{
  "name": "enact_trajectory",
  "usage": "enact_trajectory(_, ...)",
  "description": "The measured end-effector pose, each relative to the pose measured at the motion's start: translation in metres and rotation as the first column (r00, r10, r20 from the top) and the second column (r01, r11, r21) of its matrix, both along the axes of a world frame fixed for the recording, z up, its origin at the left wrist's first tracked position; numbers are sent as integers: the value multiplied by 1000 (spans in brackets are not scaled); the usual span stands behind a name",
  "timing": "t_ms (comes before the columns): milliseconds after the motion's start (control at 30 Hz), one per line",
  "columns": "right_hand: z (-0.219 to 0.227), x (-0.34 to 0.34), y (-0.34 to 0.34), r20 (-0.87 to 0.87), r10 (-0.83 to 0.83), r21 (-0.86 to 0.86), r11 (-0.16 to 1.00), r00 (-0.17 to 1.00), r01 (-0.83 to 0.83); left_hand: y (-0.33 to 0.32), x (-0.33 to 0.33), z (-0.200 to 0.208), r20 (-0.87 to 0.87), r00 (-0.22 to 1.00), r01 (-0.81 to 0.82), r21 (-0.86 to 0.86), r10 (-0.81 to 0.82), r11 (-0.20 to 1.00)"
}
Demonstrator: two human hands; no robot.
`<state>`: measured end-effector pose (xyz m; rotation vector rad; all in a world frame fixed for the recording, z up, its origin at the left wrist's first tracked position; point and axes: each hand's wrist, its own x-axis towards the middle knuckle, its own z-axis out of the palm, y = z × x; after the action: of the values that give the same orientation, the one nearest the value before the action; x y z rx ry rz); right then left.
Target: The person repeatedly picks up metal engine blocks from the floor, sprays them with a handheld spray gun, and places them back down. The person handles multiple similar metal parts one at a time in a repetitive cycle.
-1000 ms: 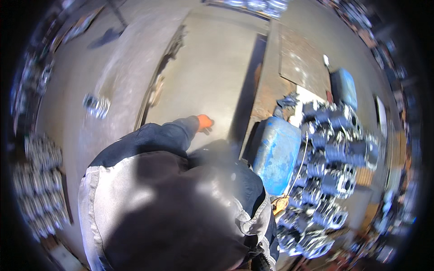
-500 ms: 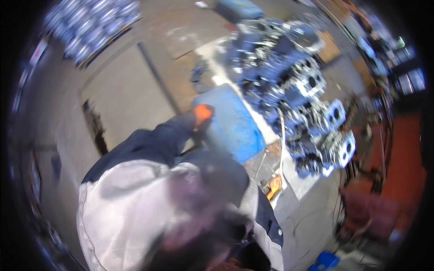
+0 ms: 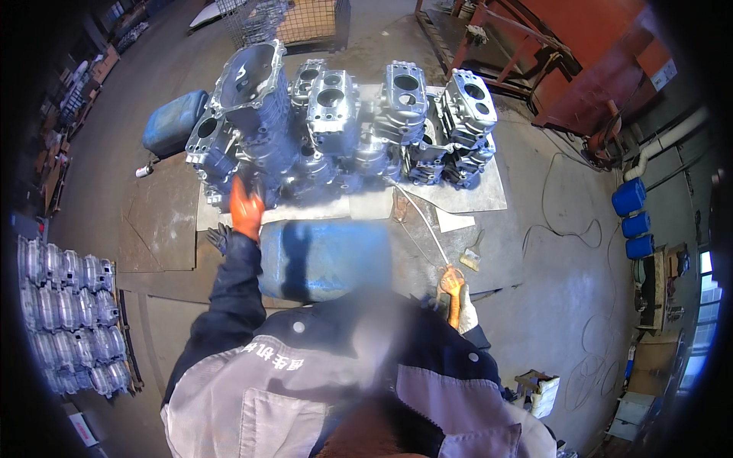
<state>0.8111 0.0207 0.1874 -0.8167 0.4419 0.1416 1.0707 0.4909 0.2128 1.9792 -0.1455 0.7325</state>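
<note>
My left hand (image 3: 247, 209), in an orange glove, reaches forward to the foot of the tall metal casting (image 3: 263, 99) at the left of a row. Its fingers look spread against or just before the casting; contact is unclear. Low at the right, my right hand (image 3: 466, 307) closes round the near end of a long thin pale rod (image 3: 424, 214). Orange shows at this grip, and I cannot tell glove from handle. The rod's far end points at the lower castings (image 3: 370, 159). A blue plastic drum (image 3: 336, 256) lies between my arms, close to my body.
More castings (image 3: 403, 99) stand on pale sheets (image 3: 477, 187). Dark gloves (image 3: 219, 238) lie beside the drum. Another blue drum (image 3: 174, 124) is at far left, stacked metal parts (image 3: 72, 305) nearer. A hose (image 3: 569, 233) crosses the right floor, near blue containers (image 3: 635, 225).
The view has swung round, and the castings now sit straight ahead. My left hand has gone from the blue drum's edge to the left casting. My right hand keeps the rod.
</note>
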Motion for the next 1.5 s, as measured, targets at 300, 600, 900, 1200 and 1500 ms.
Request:
enact_trajectory(300, 31, -46, 15, -155, -183, 203, 956, 971, 212, 22, 168, 153, -53, 989, -12, 896, 135, 443)
enact_trajectory(600, 11, -55, 26, 3, -288, 230, 932, 958, 280, 32, 151, 131, -29, 998, 3, 913, 57, 408)
enact_trajectory(900, 29, -4, 45, -51, -30, 257, 965, 998, 42, 48, 52, 127, 31, 998, -65, 595, 58, 801)
enact_trajectory(1200, 15, 24, 53, -203, -32, 118, 991, 979, 56, 103, -50, 121, -342, 925, 108, -177, -164, 978)
enact_trajectory(1500, 9, -18, 20, -90, 31, 371, 929, 995, 5, 4, -62, 16, -503, 860, 184, 151, -85, 971)
